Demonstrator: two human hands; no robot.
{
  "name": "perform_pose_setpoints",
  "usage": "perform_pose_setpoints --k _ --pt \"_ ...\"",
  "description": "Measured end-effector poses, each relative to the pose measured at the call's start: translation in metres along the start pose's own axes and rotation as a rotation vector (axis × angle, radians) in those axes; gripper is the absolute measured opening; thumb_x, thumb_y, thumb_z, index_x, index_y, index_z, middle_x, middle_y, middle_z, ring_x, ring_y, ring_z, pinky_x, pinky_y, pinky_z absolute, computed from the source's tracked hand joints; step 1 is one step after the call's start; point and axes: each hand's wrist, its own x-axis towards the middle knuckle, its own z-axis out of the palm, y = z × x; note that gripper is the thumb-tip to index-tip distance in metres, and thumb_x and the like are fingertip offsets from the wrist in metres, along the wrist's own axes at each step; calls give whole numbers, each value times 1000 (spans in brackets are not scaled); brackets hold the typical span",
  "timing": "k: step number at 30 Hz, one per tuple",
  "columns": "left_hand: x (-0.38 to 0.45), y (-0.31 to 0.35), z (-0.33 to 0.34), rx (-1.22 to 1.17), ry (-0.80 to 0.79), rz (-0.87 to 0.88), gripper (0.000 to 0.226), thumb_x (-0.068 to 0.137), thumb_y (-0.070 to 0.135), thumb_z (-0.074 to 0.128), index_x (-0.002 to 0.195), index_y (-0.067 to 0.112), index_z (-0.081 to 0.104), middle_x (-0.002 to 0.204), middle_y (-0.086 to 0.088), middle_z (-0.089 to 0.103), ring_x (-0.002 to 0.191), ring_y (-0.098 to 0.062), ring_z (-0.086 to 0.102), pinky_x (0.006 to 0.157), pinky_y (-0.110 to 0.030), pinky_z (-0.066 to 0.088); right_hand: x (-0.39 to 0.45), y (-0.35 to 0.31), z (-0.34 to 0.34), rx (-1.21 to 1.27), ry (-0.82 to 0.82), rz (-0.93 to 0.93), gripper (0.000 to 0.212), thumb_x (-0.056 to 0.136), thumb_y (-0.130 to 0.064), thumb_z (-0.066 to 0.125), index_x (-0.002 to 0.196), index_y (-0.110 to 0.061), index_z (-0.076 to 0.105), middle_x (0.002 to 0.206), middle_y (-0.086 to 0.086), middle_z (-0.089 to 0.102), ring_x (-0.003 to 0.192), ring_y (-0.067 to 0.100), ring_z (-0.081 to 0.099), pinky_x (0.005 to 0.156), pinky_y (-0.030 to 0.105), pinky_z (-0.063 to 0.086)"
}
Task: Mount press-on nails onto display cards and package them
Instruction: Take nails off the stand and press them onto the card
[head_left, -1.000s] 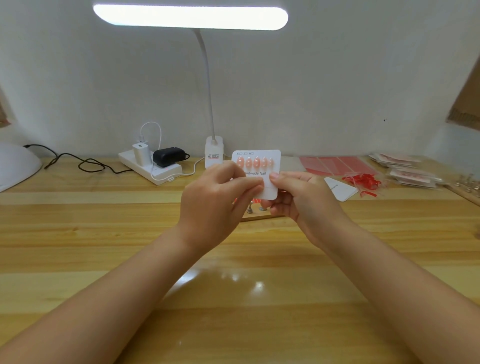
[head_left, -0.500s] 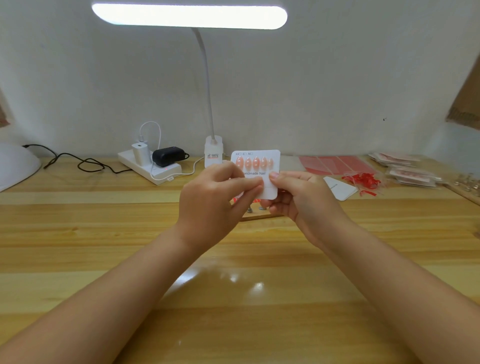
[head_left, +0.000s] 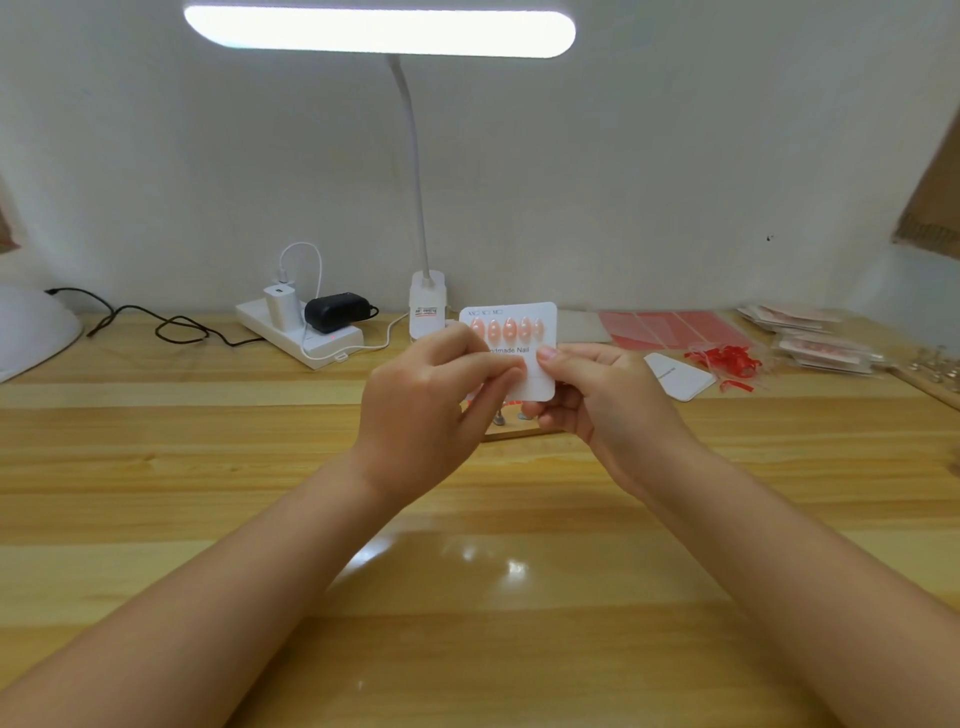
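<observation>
The white display card (head_left: 511, 353) is held upright above the middle of the desk (head_left: 208, 467), face to the camera, with its row of five pink nails (head_left: 506, 329) running 9 to 3 o'clock near the top edge. The left hand (head_left: 426, 410) pinches its lower left part with curled fingers; the right hand (head_left: 602, 400) closes its grip on the lower right corner, thumb in front. A second card (head_left: 678, 375) lies flat at 3 o'clock.

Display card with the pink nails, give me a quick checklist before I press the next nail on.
1. Display card held by right hand: ok.
2. Top row of pink nails mounted: ok, five showing.
3. Left hand fingertips at the lower card area: ok.
4. Nail pinched in left hand: cannot tell, hidden.
5. Lower row spots free: cannot tell, hands cover them.
6. Desk lamp lit: ok.
</observation>
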Motion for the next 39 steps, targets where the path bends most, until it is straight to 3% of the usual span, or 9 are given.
perform_pose_setpoints --k 8,12,14,16,18,21,25,31,39 --pt "-1 -2 1 3 16 12 9 83 23 72 87 17 77 73 -1 62 60 -18 56 44 -33 45 0 -1 0 0 -3 6 24 97 -12 50 85 -4 69 64 7 65 56 15 59 50 21 47" --pt "-2 1 4 -50 37 -83 34 85 33 66 112 12 68 102 -7 57 74 -12 52 53 -25 47 1 -3 -1 24 36 5 19 96 -14 54 86 -6 68 65 4 66 56 16 60 49 23 48" --pt "-1 3 4 -88 66 -189 42 88 34 58 120 7 58 110 -6 50 74 -8 44 61 -14 42 2 -4 -4 33 48 7 16 95 -15 55 92 -6 68 69 3 68 55 15 61 50 24 50" --pt "1 4 4 -165 96 -374 35 89 32 56 120 14 51 111 2 46 72 -4 43 63 -9 40 4 -5 -8 30 50 10 16 96 -16 55 95 -6 67 71 4 69 56 15 62 50 23 51" --pt "5 4 4 -343 71 -595 24 93 29 56 115 22 51 105 10 54 71 0 49 64 -10 43 5 -5 -11 31 40 9 16 96 -15 53 93 -7 67 71 4 69 56 15 62 50 23 51" --pt "8 3 4 -713 -21 -806 15 94 24 56 103 15 63 81 13 70 68 6 60 60 -10 46 6 -5 -13 52 9 18 16 96 -13 53 94 -4 66 70 5 68 55 16 62 50 23 51" --pt "8 3 4 -776 -50 -763 8 89 18 62 87 14 68 72 15 71 66 3 65 57 -7 46 7 -3 -14 51 -17 34 16 96 -10 51 93 0 63 69 7 65 55 17 59 51 24 49" --pt "6 3 4 -803 -41 -744 7 88 18 64 87 15 69 78 8 73 72 -3 68 61 -11 49 7 0 -16 -94 -55 15 11 88 -11 64 94 -2 68 71 5 68 57 13 61 52 22 49" --pt "5 3 6 -811 -29 -713 7 86 13 65 83 17 69 75 10 73 71 -3 69 62 -12 50 8 -3 -24 -226 -122 -42 7 85 -7 68 92 -7 69 74 2 73 61 12 67 54 18 50"
